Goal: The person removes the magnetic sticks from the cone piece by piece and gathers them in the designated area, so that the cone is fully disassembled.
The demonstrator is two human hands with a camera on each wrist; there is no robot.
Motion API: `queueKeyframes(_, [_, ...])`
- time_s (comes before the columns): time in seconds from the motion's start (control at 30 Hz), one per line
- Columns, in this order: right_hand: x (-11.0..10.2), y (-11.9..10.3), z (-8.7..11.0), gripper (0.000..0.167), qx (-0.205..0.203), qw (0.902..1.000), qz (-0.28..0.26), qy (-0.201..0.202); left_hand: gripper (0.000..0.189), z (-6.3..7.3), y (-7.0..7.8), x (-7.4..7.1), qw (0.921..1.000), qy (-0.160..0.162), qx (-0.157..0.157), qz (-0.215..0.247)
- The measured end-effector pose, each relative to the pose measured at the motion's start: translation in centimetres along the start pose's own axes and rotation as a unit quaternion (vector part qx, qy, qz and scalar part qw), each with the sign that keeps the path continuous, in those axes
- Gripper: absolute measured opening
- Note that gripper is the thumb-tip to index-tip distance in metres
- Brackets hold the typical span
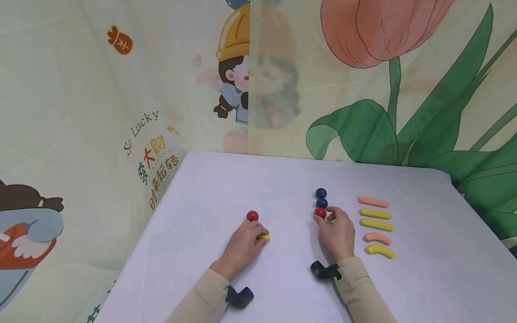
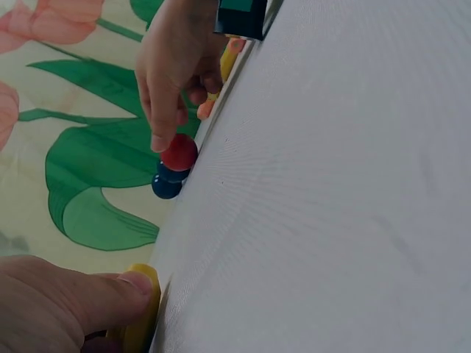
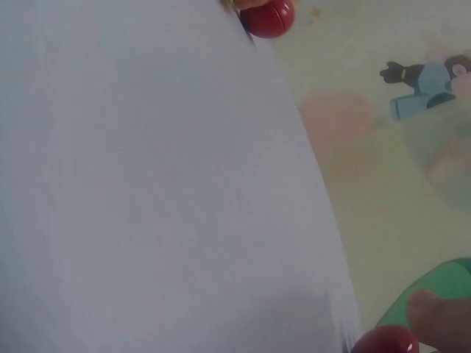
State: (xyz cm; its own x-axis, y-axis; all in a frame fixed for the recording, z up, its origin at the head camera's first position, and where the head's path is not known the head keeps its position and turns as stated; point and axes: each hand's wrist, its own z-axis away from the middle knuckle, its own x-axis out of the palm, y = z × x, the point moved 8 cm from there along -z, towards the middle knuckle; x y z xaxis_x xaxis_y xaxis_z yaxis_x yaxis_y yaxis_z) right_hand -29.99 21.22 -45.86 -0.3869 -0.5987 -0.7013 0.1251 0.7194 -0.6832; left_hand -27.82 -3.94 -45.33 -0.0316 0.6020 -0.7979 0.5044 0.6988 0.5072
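Observation:
My left hand (image 1: pixel 242 246) pinches a yellow piece (image 1: pixel 266 237) at the table surface; most of the piece is hidden by the fingers. In the left wrist view the thumb presses against this yellow piece (image 2: pixel 149 283). Just beyond the knuckles sits a red ball (image 1: pixel 252 216). To the right, my right hand (image 1: pixel 339 233) holds another red ball (image 1: pixel 320 212) between thumb and fingers. That ball stands at the near end of a short line with two dark blue balls (image 1: pixel 321 203), seen past the hand in the left wrist view too.
Right of the right hand lies a column of sticks: a straight pink stick (image 1: pixel 373 202), straight yellow sticks (image 1: pixel 377 224), a curved pink stick (image 1: pixel 377 238) and a curved yellow stick (image 1: pixel 380 251). A white cloth covers the table (image 1: pixel 194 197); printed curtains (image 1: pixel 282 139) hang behind it.

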Motion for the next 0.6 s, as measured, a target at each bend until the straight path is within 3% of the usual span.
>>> queueKeyframes(0.13, [0.9, -2.2, 1.5, 0.029, -0.052, 0.9981, -0.03, -0.013, 0.014, 0.0, 0.6, 0.4, 0.9992, -0.029, 0.026, 0.012])
queueKeyframes(0.3, [3.7, -5.2, 3.7, 0.027, -0.143, 0.9826, -0.047, -0.108, 0.011, 0.0, 1.4, 0.7, 0.9966, -0.06, 0.053, 0.018])
queueKeyframes(0.5, [4.9, -6.2, 4.6, 0.046, -0.173, 0.9749, -0.041, -0.134, 0.013, 0.1, 1.8, 1.1, 0.9935, -0.079, 0.072, 0.038])
queueKeyframes(0.6, [5.2, -6.5, 4.7, 0.045, -0.186, 0.9716, -0.031, -0.142, 0.012, 0.2, 2.0, 1.0, 0.9928, -0.073, 0.082, 0.047])
